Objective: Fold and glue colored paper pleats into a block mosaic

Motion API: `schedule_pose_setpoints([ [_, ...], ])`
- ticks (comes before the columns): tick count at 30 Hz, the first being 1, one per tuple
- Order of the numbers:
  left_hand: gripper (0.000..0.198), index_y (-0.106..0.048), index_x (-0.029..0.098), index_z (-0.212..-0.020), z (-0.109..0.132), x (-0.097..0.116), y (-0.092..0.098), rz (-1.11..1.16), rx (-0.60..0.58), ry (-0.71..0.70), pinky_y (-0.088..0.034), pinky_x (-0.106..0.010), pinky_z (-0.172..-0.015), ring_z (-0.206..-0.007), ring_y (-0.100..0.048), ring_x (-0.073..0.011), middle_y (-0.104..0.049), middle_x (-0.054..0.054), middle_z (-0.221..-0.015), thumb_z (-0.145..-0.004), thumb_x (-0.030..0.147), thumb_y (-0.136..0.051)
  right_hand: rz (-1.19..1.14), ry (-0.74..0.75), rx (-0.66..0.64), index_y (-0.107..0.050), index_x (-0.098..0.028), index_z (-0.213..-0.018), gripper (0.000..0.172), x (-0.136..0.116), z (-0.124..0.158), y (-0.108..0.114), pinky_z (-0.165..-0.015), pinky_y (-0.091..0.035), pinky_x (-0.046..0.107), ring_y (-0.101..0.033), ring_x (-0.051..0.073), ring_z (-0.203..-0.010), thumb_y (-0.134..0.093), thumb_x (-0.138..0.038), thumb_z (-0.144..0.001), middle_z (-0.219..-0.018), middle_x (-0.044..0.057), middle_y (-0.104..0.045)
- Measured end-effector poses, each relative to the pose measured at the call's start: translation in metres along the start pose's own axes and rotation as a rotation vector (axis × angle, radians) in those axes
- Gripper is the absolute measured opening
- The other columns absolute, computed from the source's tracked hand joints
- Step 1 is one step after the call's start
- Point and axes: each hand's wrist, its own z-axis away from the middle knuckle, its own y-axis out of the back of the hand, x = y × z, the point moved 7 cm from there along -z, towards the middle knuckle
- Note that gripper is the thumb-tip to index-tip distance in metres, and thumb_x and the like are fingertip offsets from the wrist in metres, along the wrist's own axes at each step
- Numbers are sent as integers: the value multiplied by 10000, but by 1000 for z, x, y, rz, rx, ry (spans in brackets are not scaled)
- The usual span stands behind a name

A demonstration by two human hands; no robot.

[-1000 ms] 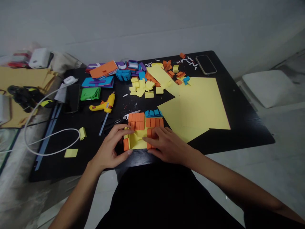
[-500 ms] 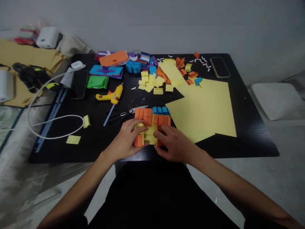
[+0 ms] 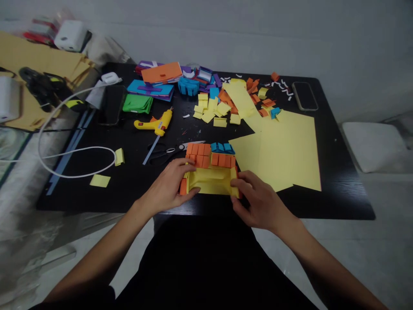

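A yellow paper craft [image 3: 211, 183] with orange and blue folded tabs lies by the front edge of the black table. Its near part is spread, showing a plain yellow inside, while rows of orange tabs [image 3: 198, 155] and blue tabs [image 3: 222, 148] run along the far part. My left hand [image 3: 172, 183] grips its left side, fingers on top and thumb at the front. At the opposite end, my right hand [image 3: 254, 196] pinches the right-hand flap, which has orange on its outside. Fingers cover parts of both sides.
Black scissors [image 3: 167, 150] and a yellow glue gun [image 3: 156, 125] lie beyond my left hand. A large yellow sheet [image 3: 284, 150] spreads to the right, with small paper pieces [image 3: 213, 107] behind. A white cable [image 3: 75, 150] loops at left; a phone [image 3: 305, 96] is far right.
My right hand has moved right with the right flap, widening the yellow interior between my hands. My left hand stays on the left side. The whole view has shifted slightly.
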Motion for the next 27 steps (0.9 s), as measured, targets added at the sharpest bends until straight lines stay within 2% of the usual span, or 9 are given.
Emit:
schedule_pose_setpoints([
  [3,562,-497,245,-1338,2,-3,5,19,20,12,-564,-553,-1061,-1290,-627,-323,-588,-141,-1363,-891,353,-821,33,-91,102,-557,-214,-1094,139,8,9,5,-631,-579,340,-667,231,-841,-606,-242,-967,-1037,96,-607],
  [7,625,-477,245,-1343,4,-3,10,28,26,7,-569,-535,-1046,-1286,-625,-324,-581,-149,-1368,-861,375,-853,38,-207,188,-583,-223,-1037,67,18,17,8,-592,-534,293,-669,198,-785,-593,-190,-980,-984,62,-623],
  [11,606,-477,240,-1335,5,-1,13,29,-9,0,-574,-541,-1023,-1274,-623,-325,-585,-157,-1363,-869,361,-844,3,-270,171,-654,-211,-1085,138,25,17,9,-647,-570,319,-687,203,-818,-558,-178,-991,-1027,78,-621],
  [15,604,-480,238,-1345,8,-2,16,33,-22,2,-567,-536,-1030,-1266,-632,-319,-589,-158,-1370,-873,348,-840,-19,-298,124,-702,-205,-1088,183,28,17,8,-641,-577,335,-683,202,-797,-547,-181,-992,-1042,88,-614],
  [21,630,-485,234,-1368,10,-4,20,38,-3,16,-567,-512,-1041,-1268,-643,-313,-616,-155,-1370,-865,331,-853,-41,-292,171,-698,-220,-1087,157,28,18,8,-655,-588,346,-646,177,-762,-574,-202,-994,-1087,85,-590],
  [27,753,-454,243,-1471,12,-6,20,25,-2,54,-563,-513,-1068,-1284,-641,-320,-634,-143,-1381,-853,370,-865,-53,-312,195,-685,-230,-1114,171,29,19,8,-692,-600,346,-652,177,-792,-583,-196,-981,-1102,78,-576],
])
